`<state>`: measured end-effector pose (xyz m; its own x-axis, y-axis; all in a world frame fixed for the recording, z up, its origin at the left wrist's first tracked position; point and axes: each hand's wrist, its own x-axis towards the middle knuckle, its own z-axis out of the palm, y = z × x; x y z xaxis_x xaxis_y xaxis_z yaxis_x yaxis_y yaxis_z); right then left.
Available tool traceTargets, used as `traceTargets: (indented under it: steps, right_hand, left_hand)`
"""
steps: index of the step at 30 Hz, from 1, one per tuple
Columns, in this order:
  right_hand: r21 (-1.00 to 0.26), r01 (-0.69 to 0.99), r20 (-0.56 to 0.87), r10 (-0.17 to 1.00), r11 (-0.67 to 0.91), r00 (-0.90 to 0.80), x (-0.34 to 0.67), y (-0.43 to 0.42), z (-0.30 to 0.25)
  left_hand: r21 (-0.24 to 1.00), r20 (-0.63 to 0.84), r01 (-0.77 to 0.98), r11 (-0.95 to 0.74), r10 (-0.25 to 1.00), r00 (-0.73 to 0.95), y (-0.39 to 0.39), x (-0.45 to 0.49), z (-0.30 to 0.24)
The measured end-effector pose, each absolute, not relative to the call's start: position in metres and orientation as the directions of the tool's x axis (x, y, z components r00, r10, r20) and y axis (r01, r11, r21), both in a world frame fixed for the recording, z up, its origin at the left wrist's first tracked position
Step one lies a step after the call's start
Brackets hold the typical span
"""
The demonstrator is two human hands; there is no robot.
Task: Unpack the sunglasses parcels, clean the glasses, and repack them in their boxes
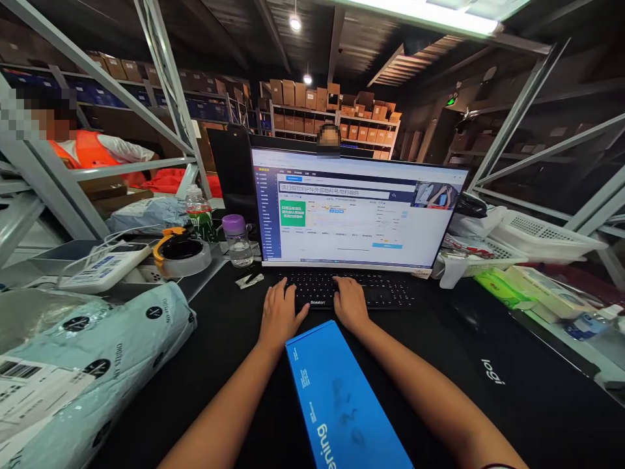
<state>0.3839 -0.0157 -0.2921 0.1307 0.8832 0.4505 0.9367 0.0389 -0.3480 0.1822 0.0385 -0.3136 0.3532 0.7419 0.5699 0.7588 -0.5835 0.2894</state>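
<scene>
My left hand point(280, 311) and my right hand point(349, 302) both rest on the black keyboard point(385, 292), fingers spread over the keys and holding nothing. The keyboard lies on a black desk mat point(508, 384) in front of a lit monitor point(356, 208) that shows a form window. A long blue box point(342, 400) lies between my forearms, its far end just short of my hands.
Grey mailer bags point(73, 365) lie at the left, behind them a tape roll point(183, 254), a white device point(105, 264) and two bottles point(238, 241). White baskets point(541, 234) and green boxes point(527, 290) sit at the right. A person in an orange vest point(88, 150) is at the far left.
</scene>
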Motion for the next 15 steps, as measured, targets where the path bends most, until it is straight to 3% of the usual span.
traceTargets:
  steps: [6,15]
  right_hand:
    - [-0.345,0.934,0.452,0.888,0.089,0.083,0.380,-0.011,-0.291]
    - [-0.309,0.951,0.461,0.879,0.027,0.125,0.387,-0.020,-0.291]
  left_hand:
    - [0.255,0.555,0.701,-0.666,0.694,0.458,0.038,0.188,-0.318]
    - [0.257,0.481,0.683,-0.684,0.703,0.524,0.042,0.186,-0.325]
